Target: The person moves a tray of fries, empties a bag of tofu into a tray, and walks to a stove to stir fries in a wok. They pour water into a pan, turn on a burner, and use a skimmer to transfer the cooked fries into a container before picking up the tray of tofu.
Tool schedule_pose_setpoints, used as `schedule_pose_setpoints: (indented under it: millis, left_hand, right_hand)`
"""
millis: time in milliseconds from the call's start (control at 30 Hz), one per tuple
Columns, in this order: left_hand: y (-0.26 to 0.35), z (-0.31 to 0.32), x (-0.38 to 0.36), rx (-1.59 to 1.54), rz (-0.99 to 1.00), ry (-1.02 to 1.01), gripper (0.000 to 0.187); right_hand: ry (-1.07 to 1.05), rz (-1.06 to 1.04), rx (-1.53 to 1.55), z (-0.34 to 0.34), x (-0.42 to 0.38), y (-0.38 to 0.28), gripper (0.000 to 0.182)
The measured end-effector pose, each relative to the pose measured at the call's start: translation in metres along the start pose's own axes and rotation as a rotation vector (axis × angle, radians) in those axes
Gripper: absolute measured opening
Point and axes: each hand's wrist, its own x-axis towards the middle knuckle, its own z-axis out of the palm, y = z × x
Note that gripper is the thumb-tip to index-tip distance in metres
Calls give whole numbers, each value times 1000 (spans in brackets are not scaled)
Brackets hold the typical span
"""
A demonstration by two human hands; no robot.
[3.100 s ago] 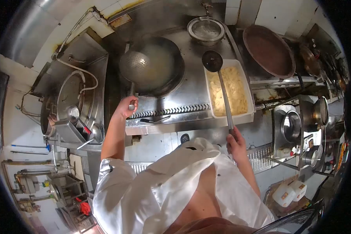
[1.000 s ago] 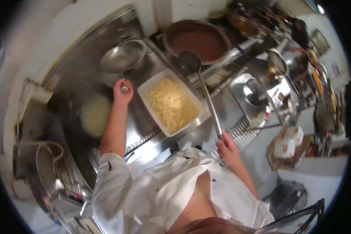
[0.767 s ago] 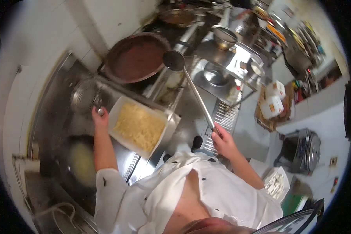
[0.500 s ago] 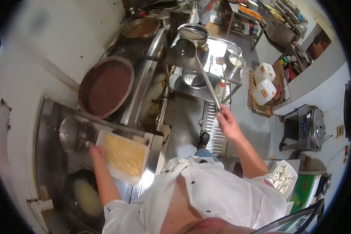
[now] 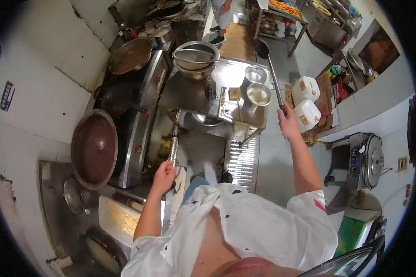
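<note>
My right hand (image 5: 289, 122) grips the dark end of a long-handled ladle (image 5: 274, 79). The ladle points up and away from me, its dark bowl in the air beyond the steel prep table. My left hand (image 5: 164, 177) is raised in front of the stove's near corner, with its fingers curled in and no object visible in them. Below and left of that hand is a white tub (image 5: 110, 217) with a pale yellow food in it, partly hidden by my forearm. A wok (image 5: 98, 256) with pale liquid is close to the tub.
The steel table (image 5: 226, 69) ahead carries a strainer on a basin (image 5: 195, 57) and a pot of pale liquid (image 5: 259, 95). On the left is a large brown pan (image 5: 94, 150). White jugs (image 5: 306, 115) stand on the right. Another person (image 5: 221, 16) stands at the back.
My left hand has left the white tub's edge and moved right. My right hand has swung the ladle up and to the right, away from above the steel table. The view has shifted.
</note>
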Motion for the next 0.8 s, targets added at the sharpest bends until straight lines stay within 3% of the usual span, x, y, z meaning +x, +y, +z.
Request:
schedule_pose_setpoints:
  millis: [33, 100, 233, 300, 367, 433, 467, 533, 600, 700, 800]
  left_hand:
    - [3, 16, 33, 126, 79, -78, 28]
    - [40, 54, 90, 155, 130, -197, 35]
    - [56, 143, 228, 59, 339, -302, 40]
    - [89, 180, 285, -125, -7, -556, 50]
    - [110, 212, 324, -514, -272, -552, 73]
    - [143, 231, 355, -751, -415, -656, 90]
    - [143, 249, 379, -755, -424, -660, 90]
    - [128, 287, 421, -1080, -430, -583, 95]
    - [160, 289, 425, -1212, -389, -561, 93]
    - [183, 303, 441, -1441, -386, -474, 80]
    - [187, 316, 438, -1540, -447, -240, 49]
  right_hand:
    - [4, 3, -9, -7, 4, -2, 50]
    - [-171, 344, 298, -30, -1, -36, 49]
    - [-206, 476, 322, -56, -14, -91, 51]
    - [-197, 553, 363, -63, -19, -111, 52]
    - [-154, 538, 378, -63, -27, -125, 51]
    - [-117, 522, 412, -58, -35, -136, 50]
    - [-52, 527, 419, -58, -39, -142, 49]
    - [15, 550, 419, -57, -47, -156, 48]
    - [124, 643, 651, -54, -49, -166, 47]
    - [167, 585, 855, -53, -53, -156, 47]
    - [117, 543, 989, -55, -44, -149, 47]
